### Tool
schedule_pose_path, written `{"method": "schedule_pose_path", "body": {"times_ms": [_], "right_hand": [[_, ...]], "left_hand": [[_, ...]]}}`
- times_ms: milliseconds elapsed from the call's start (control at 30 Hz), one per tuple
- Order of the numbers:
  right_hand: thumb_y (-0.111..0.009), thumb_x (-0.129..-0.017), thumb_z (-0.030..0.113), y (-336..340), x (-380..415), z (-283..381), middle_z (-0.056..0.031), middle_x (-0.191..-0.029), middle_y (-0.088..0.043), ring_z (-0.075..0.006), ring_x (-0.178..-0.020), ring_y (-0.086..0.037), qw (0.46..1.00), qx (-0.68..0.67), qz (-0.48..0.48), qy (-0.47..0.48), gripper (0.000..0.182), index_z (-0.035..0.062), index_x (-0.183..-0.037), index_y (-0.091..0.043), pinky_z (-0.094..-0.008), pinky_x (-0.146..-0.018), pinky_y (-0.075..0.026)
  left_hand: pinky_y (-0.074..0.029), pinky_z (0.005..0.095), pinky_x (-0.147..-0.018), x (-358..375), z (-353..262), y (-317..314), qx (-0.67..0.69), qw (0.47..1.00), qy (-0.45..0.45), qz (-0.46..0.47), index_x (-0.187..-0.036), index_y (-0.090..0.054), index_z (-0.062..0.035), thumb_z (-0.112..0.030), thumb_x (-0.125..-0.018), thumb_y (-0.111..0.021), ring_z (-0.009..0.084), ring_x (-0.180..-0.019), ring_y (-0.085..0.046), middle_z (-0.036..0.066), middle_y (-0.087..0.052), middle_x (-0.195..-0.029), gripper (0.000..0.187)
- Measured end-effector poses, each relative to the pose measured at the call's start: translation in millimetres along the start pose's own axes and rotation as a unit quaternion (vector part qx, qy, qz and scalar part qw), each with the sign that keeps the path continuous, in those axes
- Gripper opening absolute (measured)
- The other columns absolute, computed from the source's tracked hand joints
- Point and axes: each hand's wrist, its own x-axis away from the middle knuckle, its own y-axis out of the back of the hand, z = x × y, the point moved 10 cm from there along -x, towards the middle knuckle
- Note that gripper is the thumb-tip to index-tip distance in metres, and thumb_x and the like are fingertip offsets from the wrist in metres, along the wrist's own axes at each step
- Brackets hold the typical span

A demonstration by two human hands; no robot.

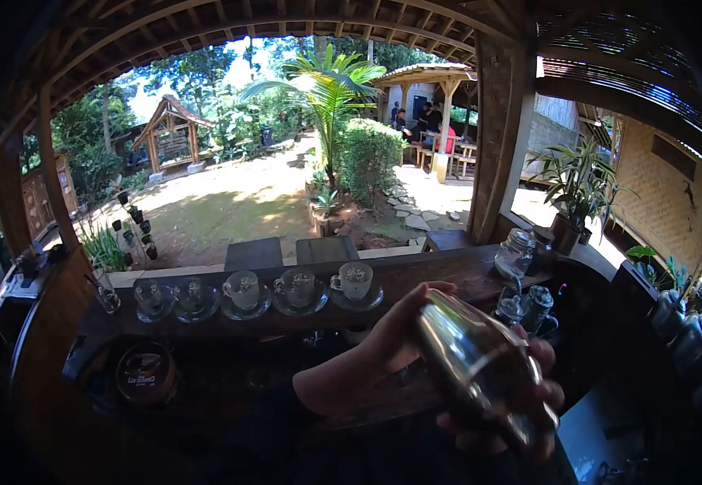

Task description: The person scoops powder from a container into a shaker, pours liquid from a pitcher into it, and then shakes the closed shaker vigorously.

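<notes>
A shiny metal shaker (476, 364) is tilted between my two hands at the lower right of the head view. My left hand (406, 327) is wrapped round its upper left end. The fingers of my right hand (541, 396) curl round its lower right side. Beyond them, several glass cups on glass saucers stand in a row on the dark wooden counter (416, 283). The cup (356, 280) nearest my left hand holds something pale, as does the cup (242, 289) in the middle.
A lidded glass jar (514, 252) and smaller glass vessels (537, 303) stand just beyond the shaker. A round tub (145, 373) sits at the lower left. Two stools (327, 250) are past the counter; people (428, 120) are under a distant shelter.
</notes>
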Motion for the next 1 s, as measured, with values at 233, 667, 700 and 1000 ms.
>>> {"method": "schedule_pose_path", "body": {"times_ms": [233,667,700,1000], "right_hand": [[-0.082,-0.063,0.026,81,57,-97,-0.0170,-0.129,-0.037,-0.0305,-0.121,-0.040,0.955,0.211,0.003,-0.209,0.099,0.0103,-0.135,-0.017,-0.0428,-0.101,-0.036],[-0.078,-0.070,0.022,116,32,-96,-0.0180,-0.124,-0.042,-0.0248,-0.114,-0.046,0.942,0.279,-0.012,-0.185,0.079,0.0061,-0.126,-0.025,-0.0360,-0.095,-0.040],[-0.078,-0.069,0.017,136,70,-137,-0.0178,-0.125,-0.042,-0.0226,-0.111,-0.047,0.905,0.199,-0.077,-0.368,0.079,0.0058,-0.127,-0.025,-0.0338,-0.093,-0.039],[-0.077,-0.068,0.041,121,35,-45,-0.0212,-0.128,-0.038,-0.0383,-0.121,-0.039,0.967,0.231,-0.056,-0.094,0.096,0.0153,-0.137,-0.014,-0.0513,-0.096,-0.043]], "left_hand": [[-0.041,0.0404,-0.093,-109,110,17,0.054,0.978,0.197,-0.026,-0.117,-0.047,-0.0044,-0.043,-0.088,-0.049,0.0245,-0.104,-0.055,0.013,-0.055,-0.110,0.048],[-0.049,0.0404,-0.084,-160,154,-11,0.094,0.953,0.288,0.021,-0.115,-0.046,-0.0016,-0.041,-0.092,-0.042,0.0258,-0.095,-0.060,0.015,-0.057,-0.107,0.046],[-0.050,0.0401,-0.081,-154,138,9,0.005,0.974,0.225,-0.038,-0.110,-0.049,-0.0011,-0.041,-0.093,-0.041,0.0257,-0.091,-0.061,0.014,-0.057,-0.107,0.045],[-0.048,0.0320,-0.073,-121,94,-57,-0.030,0.992,0.105,0.071,-0.115,-0.048,-0.0027,-0.043,-0.091,-0.044,0.0195,-0.086,-0.058,0.011,-0.056,-0.102,0.047]]}}
